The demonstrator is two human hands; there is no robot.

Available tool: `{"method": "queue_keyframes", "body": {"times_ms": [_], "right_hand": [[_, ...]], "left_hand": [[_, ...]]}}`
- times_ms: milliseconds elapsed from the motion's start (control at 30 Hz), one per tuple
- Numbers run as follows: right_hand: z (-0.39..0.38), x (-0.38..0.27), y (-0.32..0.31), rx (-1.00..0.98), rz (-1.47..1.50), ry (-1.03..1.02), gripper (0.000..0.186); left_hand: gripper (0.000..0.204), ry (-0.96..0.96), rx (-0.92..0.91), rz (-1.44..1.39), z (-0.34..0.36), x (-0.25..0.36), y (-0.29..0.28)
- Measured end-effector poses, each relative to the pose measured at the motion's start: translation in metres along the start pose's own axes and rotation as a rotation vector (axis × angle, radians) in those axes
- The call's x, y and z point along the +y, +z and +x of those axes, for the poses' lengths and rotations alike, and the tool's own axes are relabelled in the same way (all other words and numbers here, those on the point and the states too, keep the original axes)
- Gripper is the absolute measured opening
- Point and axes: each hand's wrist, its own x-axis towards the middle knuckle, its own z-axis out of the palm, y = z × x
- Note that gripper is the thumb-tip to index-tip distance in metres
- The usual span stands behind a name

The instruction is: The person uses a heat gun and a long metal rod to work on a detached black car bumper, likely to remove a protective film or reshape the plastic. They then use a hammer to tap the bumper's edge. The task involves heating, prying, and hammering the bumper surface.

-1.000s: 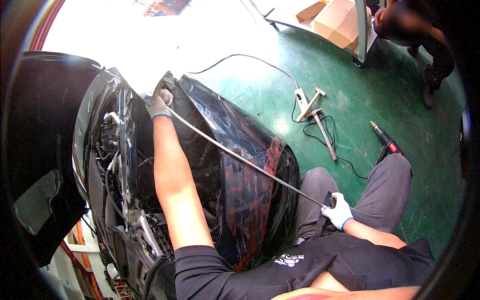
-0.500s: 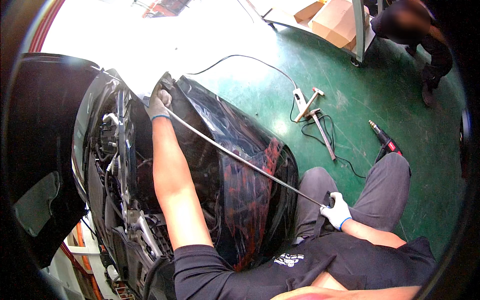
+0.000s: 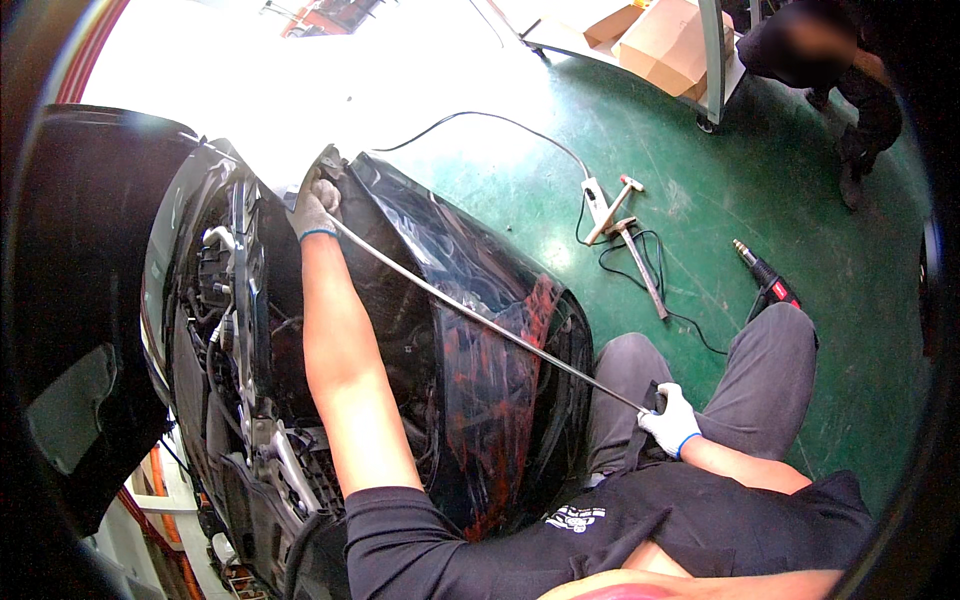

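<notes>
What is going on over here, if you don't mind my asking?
A person is beside a black car body with red streaks, handling a long metal rod. The gloved right hand grips the near end, while the gloved left hand reaches to its far end; how firmly it holds there is unclear. Two hammers and what looks like a heat gun lie on the green floor. Another person is at upper right.

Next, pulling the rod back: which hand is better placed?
Probably the right hand: it holds the rod at its near end, close to the body; the left hand is stretched far away.
</notes>
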Motion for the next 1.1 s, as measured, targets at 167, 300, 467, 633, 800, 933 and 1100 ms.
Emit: {"method": "queue_keyframes", "body": {"times_ms": [167,300,467,633,800,933,1100], "right_hand": [[0.000,-0.004,-0.002,-0.014,-0.006,0.005,0.075],[0.004,0.000,-0.001,-0.014,-0.002,-0.001,0.075],[0.002,-0.003,-0.001,-0.018,-0.009,0.004,0.074],[0.002,-0.005,-0.005,-0.018,0.000,0.014,0.073],[0.008,0.006,-0.010,-0.057,0.013,-0.008,0.075],[0.020,0.009,-0.033,-0.184,0.015,0.024,0.079],[0.030,-0.001,-0.078,-0.315,-0.082,0.025,0.089]], "left_hand": [[0.023,-0.024,0.064,0.022,0.007,0.001,-0.010],[0.028,0.027,0.063,0.071,0.016,-0.005,-0.014],[0.027,-0.029,0.055,-0.039,0.019,-0.002,-0.022],[0.021,0.021,0.113,0.038,0.003,0.000,0.003],[0.023,0.025,0.074,0.071,0.004,0.003,-0.008],[0.023,0.015,0.039,0.067,-0.003,0.008,0.001],[0.021,0.063,0.028,0.083,-0.014,0.011,0.009]]}}
